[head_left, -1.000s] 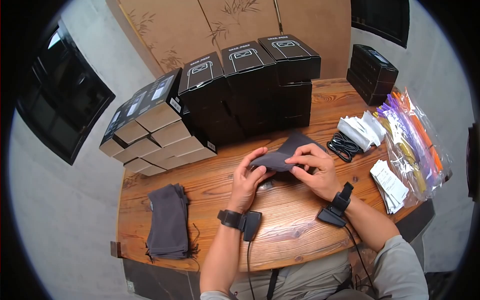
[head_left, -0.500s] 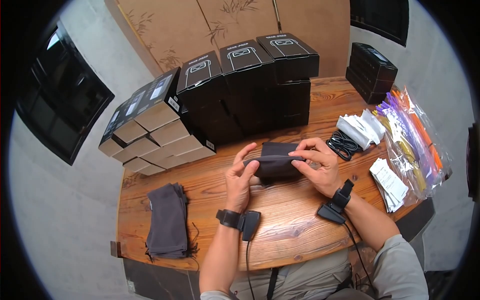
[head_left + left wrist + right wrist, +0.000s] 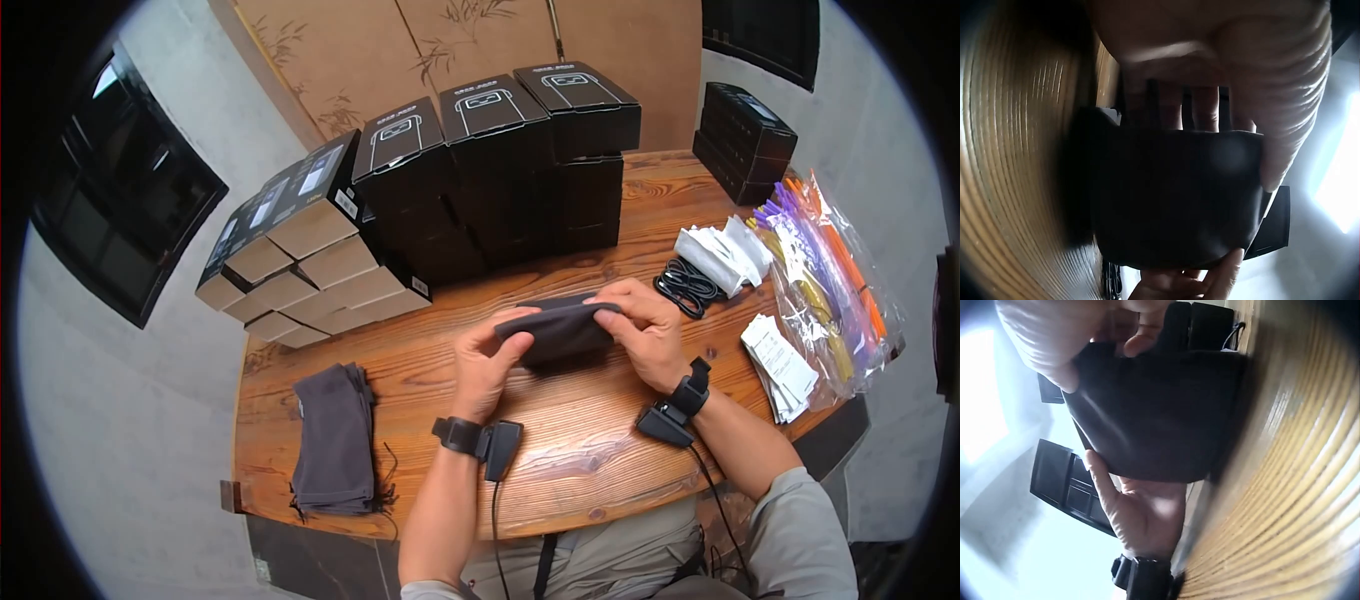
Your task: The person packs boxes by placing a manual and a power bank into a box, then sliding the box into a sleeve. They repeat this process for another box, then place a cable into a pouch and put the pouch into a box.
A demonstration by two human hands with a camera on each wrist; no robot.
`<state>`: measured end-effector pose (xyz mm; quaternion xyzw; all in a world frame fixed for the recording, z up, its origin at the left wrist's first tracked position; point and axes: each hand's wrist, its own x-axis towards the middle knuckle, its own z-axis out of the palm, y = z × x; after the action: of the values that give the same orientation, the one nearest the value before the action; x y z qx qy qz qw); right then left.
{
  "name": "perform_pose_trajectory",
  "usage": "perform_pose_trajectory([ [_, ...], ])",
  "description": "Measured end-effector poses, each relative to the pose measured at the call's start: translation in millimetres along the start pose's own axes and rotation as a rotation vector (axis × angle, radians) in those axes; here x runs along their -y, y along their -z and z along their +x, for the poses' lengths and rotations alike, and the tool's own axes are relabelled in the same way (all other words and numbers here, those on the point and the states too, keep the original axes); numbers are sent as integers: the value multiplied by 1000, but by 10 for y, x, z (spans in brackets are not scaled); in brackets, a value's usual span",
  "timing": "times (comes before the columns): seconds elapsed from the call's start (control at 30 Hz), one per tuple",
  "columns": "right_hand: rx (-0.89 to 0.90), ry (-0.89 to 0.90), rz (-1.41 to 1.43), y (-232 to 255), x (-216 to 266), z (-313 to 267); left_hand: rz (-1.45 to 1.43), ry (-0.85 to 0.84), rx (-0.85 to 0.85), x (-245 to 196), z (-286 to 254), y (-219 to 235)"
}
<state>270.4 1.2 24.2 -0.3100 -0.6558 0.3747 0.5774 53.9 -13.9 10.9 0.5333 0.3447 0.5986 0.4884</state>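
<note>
A dark grey cloth piece (image 3: 562, 333) is stretched between both hands above the wooden table. The left hand (image 3: 483, 362) pinches its left end, thumb in front and fingers behind; the right hand (image 3: 648, 335) pinches its upper right corner. In the left wrist view the cloth (image 3: 1175, 197) hangs as a dark panel, with the left fingers partly hidden behind it. The right wrist view shows the cloth (image 3: 1154, 415) between the right hand (image 3: 1079, 337) above and the left hand (image 3: 1147, 512) below.
Stacked black boxes (image 3: 500, 200) stand behind the hands, and folded grey cloths (image 3: 335, 440) lie at left. At right are a black cable (image 3: 686, 288), white packets (image 3: 722, 262), paper slips (image 3: 780, 365), bags of coloured strips (image 3: 825, 290) and smaller boxes (image 3: 745, 145).
The cloth's far part, which lay spread out behind the hands, is now drawn in behind its front edge. Both hands keep hold, and the left fingers have bent in behind the cloth.
</note>
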Motion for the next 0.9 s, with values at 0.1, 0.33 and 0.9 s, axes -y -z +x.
perform_pose_trajectory([
  [0.1, -24, -74, 109, -1, -9, -16, 23, 85, 14, 26, -40, 16],
  [0.33, 182, -9, -105, 3, 5, 5, -248, 34, -76, 151, -23, 84],
  [0.9, 122, -114, 109, 4, -22, -7, -24, 54, -1, 77, -41, 58],
])
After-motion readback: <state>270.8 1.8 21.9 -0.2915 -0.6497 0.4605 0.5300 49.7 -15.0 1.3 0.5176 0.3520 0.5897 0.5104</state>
